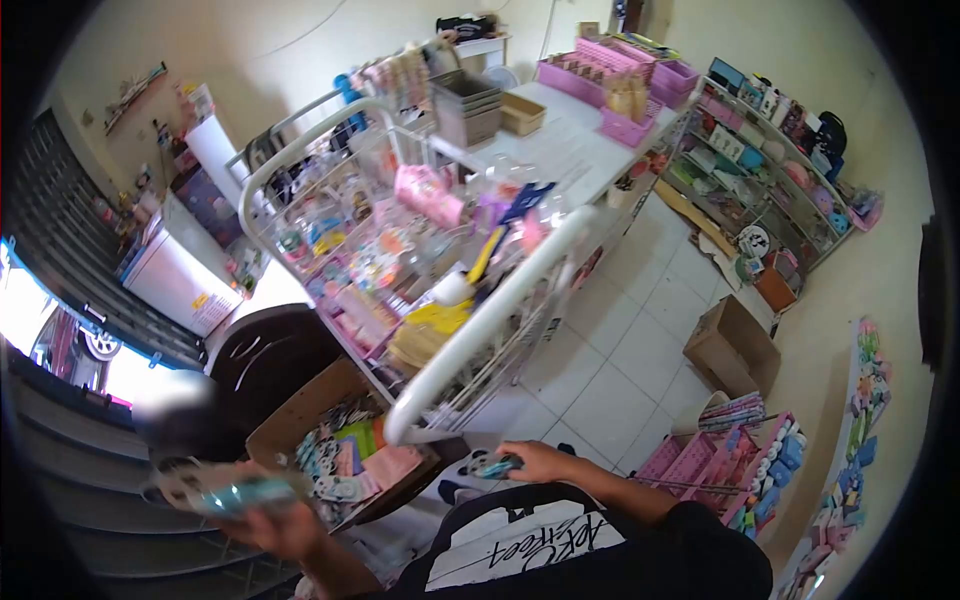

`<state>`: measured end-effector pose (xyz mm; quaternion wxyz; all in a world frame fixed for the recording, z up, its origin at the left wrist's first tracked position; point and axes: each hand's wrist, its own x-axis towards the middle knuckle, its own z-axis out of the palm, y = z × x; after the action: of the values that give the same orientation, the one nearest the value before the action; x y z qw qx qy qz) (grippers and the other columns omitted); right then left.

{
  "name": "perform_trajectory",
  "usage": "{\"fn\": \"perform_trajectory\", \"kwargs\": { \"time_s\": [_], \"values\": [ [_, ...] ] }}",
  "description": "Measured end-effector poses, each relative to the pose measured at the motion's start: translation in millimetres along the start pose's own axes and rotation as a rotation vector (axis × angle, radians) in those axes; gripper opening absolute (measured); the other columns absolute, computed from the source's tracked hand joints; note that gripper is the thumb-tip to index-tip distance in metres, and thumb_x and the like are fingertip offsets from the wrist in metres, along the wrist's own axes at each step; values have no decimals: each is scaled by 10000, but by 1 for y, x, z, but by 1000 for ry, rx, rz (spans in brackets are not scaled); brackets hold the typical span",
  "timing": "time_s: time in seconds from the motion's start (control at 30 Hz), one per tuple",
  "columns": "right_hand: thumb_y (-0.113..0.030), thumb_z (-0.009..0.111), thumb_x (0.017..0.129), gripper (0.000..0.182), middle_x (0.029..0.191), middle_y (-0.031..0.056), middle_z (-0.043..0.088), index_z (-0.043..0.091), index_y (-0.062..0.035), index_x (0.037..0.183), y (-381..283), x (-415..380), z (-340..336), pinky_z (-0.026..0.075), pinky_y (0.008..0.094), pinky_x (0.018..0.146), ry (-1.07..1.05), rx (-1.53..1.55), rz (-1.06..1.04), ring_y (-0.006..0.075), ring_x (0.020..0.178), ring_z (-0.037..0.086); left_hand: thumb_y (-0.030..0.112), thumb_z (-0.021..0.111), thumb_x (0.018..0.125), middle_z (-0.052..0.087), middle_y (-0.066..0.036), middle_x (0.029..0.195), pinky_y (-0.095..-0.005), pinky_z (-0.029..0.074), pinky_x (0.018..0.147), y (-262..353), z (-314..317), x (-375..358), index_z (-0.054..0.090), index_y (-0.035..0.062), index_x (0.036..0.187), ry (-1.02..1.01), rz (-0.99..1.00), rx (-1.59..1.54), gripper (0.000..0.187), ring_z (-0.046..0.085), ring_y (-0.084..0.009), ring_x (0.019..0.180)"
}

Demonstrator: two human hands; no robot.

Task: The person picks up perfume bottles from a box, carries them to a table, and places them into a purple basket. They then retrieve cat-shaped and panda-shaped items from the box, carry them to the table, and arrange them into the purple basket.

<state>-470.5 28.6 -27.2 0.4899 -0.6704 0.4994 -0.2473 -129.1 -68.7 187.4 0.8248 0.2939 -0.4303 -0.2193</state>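
Observation:
My left hand point(285, 528), smeared by motion at the lower left, is closed on a beige card with a shiny teal part point(242, 492). Its exact kind is too blurred to make out. Close to my body, my right hand point(537, 463) grips a small teal-and-white card pack point(492, 465), partly hidden by the fingers. Between the two hands stands an open cardboard box point(283, 422). Inside lie several similar panda-patterned pieces point(345, 488), along with green, orange and pink packets point(392, 466).
A white wire cart point(490, 325) full of mixed packaged goods stands just ahead, its rail above the box. Beyond it is a white table point(570, 130) with pink baskets point(575, 80). Pink crates point(690, 462) and an empty carton point(735, 345) sit on the tiled floor at right.

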Motion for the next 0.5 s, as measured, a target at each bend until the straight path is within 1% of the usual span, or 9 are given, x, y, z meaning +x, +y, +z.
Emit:
{"fn": "perform_trajectory", "kwargs": {
  "time_s": [0.03, 0.07, 0.1, 0.17, 0.23, 0.3, 0.37, 0.43, 0.5],
  "values": [
    [-145, 710, 797, 363, 956, 151, 657, 596, -74, 1135, 18, -19, -19, 501, 366, 835, 98, 0, 106, 291, 897, 648, 300, 668, 822, 496, -226, 1307, -402, 462, 957, 13, 23, -23, 490, -76, 1277, -192, -6, -104, 617, 544, -315, 1148],
    [-145, 710, 797, 363, 956, 151, 657, 596, -74, 1135, 32, -36, -43, 501, 366, 835, 112, -3, 107, 291, 897, 648, 299, 710, 793, 565, -203, 1200, -377, 483, 910, 22, 52, -41, 486, -63, 1291, -422, -15, -44, 656, 585, -291, 1060],
    [-140, 718, 799, 371, 957, 138, 668, 603, -63, 1143, 47, -55, -68, 504, 348, 822, 148, 2, 194, 250, 879, 652, 299, 753, 765, 634, -179, 1094, -353, 504, 863, 29, 82, -58, 481, -51, 1305, -650, -20, 18, 699, 625, -268, 972],
    [-136, 727, 801, 379, 958, 125, 679, 610, -53, 1152, 76, -92, -114, 508, 329, 809, 193, 5, 285, 208, 860, 655, 332, 776, 745, 656, -134, 987, -322, 494, 812, 38, 143, -91, 528, -50, 1242, -926, -503, 53, 674, 630, -251, 851],
    [-105, 720, 823, 356, 979, 75, 679, 620, -25, 1155, 103, -122, -149, 499, 290, 813, 406, 260, 259, 135, 895, 629, 297, 745, 803, 657, -124, 1026, -323, 487, 821, 1, 177, -131, 555, -47, 1220, -1243, -657, 139, 574, 626, -224, 881],
    [-83, 711, 843, 348, 1021, 46, 679, 619, -9, 1171, 103, -146, -191, 502, 286, 823, 499, 394, 219, 133, 910, 633, 230, 689, 882, 653, -114, 1092, -314, 474, 869, -16, 248, -172, 567, -44, 1217, -1285, -966, -159, 449, 611, -178, 964],
    [-86, 707, 856, 343, 1042, 43, 678, 623, -20, 1182, 107, -163, -234, 504, 287, 839, 683, 631, 233, 129, 942, 633, 189, 667, 906, 647, -107, 1124, -316, 468, 890, -29, 296, -212, 563, -41, 1231, -1251, -1021, -165, 412, 600, -164, 1002],
    [-79, 697, 866, 334, 1064, 47, 676, 623, -15, 1186, 118, -174, -271, 506, 298, 853, 752, 678, 182, 130, 969, 632, 149, 646, 929, 641, -100, 1156, -318, 462, 911, -46, 325, -239, 558, -37, 1246, -1212, -1084, -177, 377, 589, -150, 1040],
    [-80, 683, 886, 320, 1104, 59, 666, 625, -1, 1189, 111, -179, -311, 475, 288, 914, 845, 737, 191, 132, 1028, 608, 124, 645, 936, 637, -86, 1152, -315, 460, 926, -68, 348, -265, 569, -27, 1225, -1059, -1143, -220, 335, 588, -148, 1067]
  ]
}}
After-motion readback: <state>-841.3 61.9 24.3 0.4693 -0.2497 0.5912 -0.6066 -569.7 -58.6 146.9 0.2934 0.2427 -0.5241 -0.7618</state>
